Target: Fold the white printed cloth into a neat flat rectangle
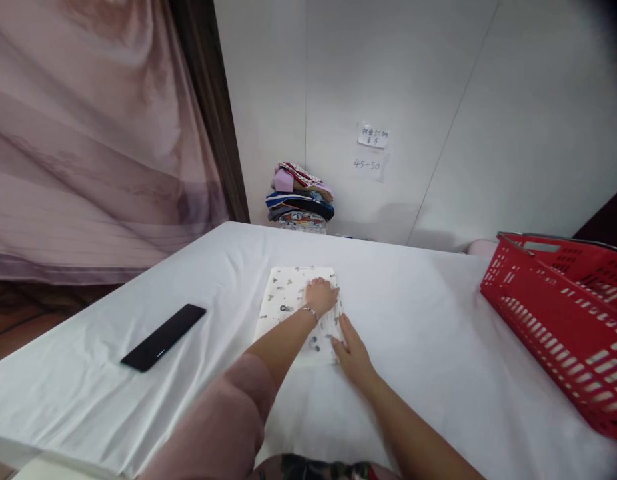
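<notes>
Head view. Small white folded cloth with a grey printed pattern (294, 303) lies flat near the middle of the worktop covered in a white sheet (428, 333). Left hand (321, 295) rests on the cloth's upper right part, fingers curled loosely and pressing down, not gripping anything; a thin bracelet sits at the wrist. Right hand (352, 350) lies flat and released at the cloth's lower right corner, fingertips touching its edge.

Slim black rectangular phone (163, 337) lies well apart to the left, close to the worktop's near-left edge. Red plastic slatted basket with a metal handle (563, 320) stands at the right; its contents cannot be told from here. Stack of folded multicoloured garments (299, 199) sits beyond the far edge, against the white wall with its two paper notes (372, 150).

Risks, as judged:
- The sheet under the cloth is loose and wrinkled; sideways pressure from either hand could drag the sheet and skew the fold.
- Only the right side is pinned, so the left edge could spring open or shift.
- Any tug on the sheet might carry the phone towards the edge.
</notes>
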`<state>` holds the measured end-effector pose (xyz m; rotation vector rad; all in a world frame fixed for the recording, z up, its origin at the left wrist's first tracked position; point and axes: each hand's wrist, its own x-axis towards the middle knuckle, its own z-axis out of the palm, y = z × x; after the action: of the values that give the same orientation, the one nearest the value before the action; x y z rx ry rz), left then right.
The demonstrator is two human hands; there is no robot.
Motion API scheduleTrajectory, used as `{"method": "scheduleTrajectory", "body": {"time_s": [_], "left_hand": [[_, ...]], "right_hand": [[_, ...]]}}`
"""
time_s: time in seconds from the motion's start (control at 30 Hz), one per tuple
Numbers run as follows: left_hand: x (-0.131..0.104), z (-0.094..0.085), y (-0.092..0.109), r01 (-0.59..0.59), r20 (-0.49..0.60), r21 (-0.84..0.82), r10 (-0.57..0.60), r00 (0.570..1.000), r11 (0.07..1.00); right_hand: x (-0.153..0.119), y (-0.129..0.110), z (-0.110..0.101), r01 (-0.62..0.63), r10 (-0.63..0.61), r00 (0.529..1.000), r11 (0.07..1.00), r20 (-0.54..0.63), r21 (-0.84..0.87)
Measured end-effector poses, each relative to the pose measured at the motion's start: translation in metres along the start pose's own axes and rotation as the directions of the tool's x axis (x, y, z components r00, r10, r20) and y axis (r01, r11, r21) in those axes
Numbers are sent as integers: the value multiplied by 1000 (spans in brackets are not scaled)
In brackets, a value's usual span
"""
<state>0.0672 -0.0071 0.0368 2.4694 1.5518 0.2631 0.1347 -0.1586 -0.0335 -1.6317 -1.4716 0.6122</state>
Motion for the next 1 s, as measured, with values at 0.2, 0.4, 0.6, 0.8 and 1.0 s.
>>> {"method": "scheduleTrajectory", "body": {"time_s": [0.2, 0.4, 0.6, 0.8, 1.0], "left_hand": [[32, 0, 10, 135, 20, -55, -134, 991, 989], [49, 11, 7, 181, 54, -85, -177, 983, 980], [52, 15, 4, 167, 47, -121, -163, 986, 978], [50, 17, 2, 127, 15, -152, -126, 992, 980], [51, 17, 3, 142, 34, -175, -138, 990, 974]], "right_hand": [[-1, 1, 2, 5, -5, 1000, 1000, 31, -2], [-3, 1, 4, 18, -17, 999, 1000, 27, -11], [-4, 0, 3, 26, -25, 999, 999, 33, -34], [-4, -2, 1, 17, -16, 999, 1000, 35, -27], [-5, 0, 2, 47, -47, 999, 999, 14, -28]]}}
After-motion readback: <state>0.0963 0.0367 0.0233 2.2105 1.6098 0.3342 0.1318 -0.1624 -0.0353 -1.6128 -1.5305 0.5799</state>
